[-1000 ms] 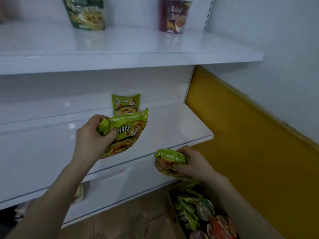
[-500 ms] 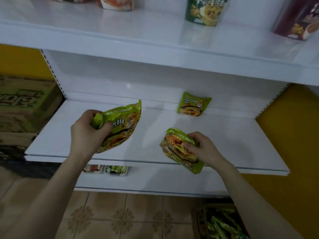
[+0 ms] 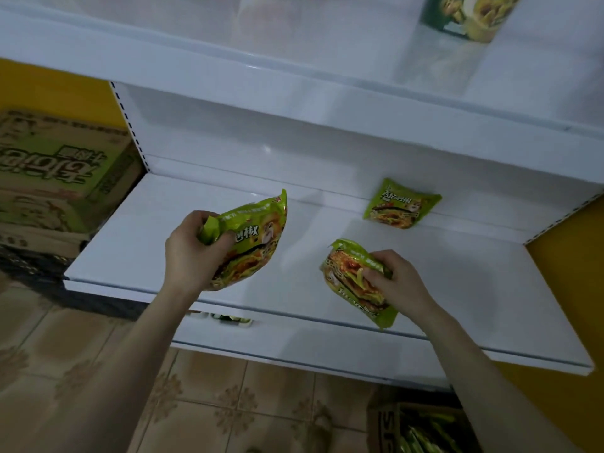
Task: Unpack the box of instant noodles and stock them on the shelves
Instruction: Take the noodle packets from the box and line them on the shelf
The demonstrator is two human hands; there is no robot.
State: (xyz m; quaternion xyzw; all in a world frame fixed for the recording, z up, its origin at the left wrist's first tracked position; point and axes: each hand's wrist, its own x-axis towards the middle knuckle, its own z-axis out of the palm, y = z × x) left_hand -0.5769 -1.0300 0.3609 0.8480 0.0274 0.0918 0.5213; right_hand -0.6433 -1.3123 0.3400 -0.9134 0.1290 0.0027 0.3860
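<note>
My left hand [image 3: 192, 253] grips a green noodle packet [image 3: 253, 240] by its corner, held up over the front of the white middle shelf [image 3: 137, 243]. My right hand [image 3: 397, 279] holds a second green noodle packet [image 3: 353, 282] just above the shelf's front edge. A third green packet [image 3: 400, 204] leans against the shelf's back wall at the right. The open cardboard box [image 3: 421, 426] with more green packets stands on the floor at the lower right.
The upper shelf [image 3: 294, 60] carries a green noodle cup [image 3: 470, 14] at the top right. Closed cardboard cartons [image 3: 55, 178] are stacked left of the shelving. A lower shelf [image 3: 294, 341] shows small packets under the middle one. A yellow wall [image 3: 568, 273] borders the right.
The view has swung left and closer to the middle shelf. Both hands have moved a little further over the shelf, each with its packet.
</note>
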